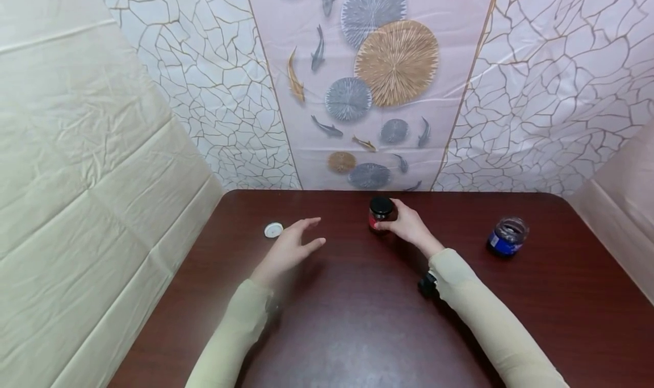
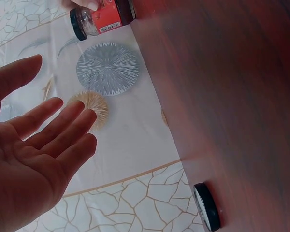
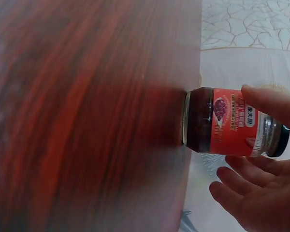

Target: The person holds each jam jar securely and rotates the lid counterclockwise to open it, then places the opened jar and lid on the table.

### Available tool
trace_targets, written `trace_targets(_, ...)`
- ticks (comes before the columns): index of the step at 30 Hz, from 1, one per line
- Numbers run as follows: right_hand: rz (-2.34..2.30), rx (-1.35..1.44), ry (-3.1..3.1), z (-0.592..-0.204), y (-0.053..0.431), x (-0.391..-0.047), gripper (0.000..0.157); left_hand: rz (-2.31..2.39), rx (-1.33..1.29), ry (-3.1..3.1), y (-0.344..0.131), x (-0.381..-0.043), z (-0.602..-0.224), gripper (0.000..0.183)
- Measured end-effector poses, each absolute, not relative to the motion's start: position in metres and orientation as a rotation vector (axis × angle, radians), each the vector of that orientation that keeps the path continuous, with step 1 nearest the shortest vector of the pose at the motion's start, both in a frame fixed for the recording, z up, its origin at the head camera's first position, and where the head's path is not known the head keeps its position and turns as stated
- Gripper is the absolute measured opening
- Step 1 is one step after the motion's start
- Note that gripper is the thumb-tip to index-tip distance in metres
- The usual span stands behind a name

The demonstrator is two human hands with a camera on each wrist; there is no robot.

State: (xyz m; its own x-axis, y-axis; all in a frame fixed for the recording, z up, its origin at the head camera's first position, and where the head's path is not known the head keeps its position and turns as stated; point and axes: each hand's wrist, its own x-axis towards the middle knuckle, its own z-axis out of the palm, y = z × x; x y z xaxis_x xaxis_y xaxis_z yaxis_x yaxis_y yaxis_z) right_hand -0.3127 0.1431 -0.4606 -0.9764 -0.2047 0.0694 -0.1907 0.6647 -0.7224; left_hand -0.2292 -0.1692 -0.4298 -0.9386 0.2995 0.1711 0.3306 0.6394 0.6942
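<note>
Near the table's back edge, my right hand (image 1: 409,223) grips a glass jar (image 3: 234,122) with a red label and a black lid (image 1: 381,205). The jar stands upright on the tabletop, with thumb and fingers on opposite sides of it. My left hand (image 1: 288,250) hovers to the left, its fingers extended and the palm bare in the left wrist view. Just beyond that hand lies a loose lid (image 1: 273,230), white inside and black at its rim (image 2: 207,207). It is apart from the fingers.
An open glass jar (image 1: 508,236) with a blue label and dark contents stands on the right of the dark red-brown table (image 1: 347,320). Patterned cloth (image 1: 373,121) hangs behind the table's back edge, and pale cloth (image 1: 102,206) hangs along the left side.
</note>
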Motion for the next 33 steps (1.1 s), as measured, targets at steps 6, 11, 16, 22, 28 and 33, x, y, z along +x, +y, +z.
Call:
trace_targets(6,-1.27,-0.309,2.776,-0.468,0.142,-0.315,0.076,-1.211,-0.531,-2.826,-0.167,-0.228,-0.431,0.058)
trace_targets(11,-1.36,-0.271,2.686,-0.469,0.14,-0.317,0.077,-1.211,-0.537,-2.835,-0.166,-0.227,-0.432,0.058)
trace_targets(16,-1.425,-0.264,2.625,-0.47,0.139,-0.319,0.075,-1.219,-0.522,-2.834,-0.168,-0.229,-0.43,0.057)
trace_targets(22,-1.461,-0.28,2.564,-0.473,0.138,-0.322,0.077,-1.21,-0.548,-2.832,-0.168,-0.228,-0.432,0.059)
trace_targets(28,-1.482,-0.276,2.481,-0.474,0.138,-0.322,0.077,-1.185,-0.59,-2.835,-0.167,-0.226,-0.432,0.062)
trace_targets(33,-1.505,-0.255,2.478,-0.473,0.139,-0.321,0.077,-1.212,-0.568,-2.82,-0.168,-0.227,-0.431,0.062)
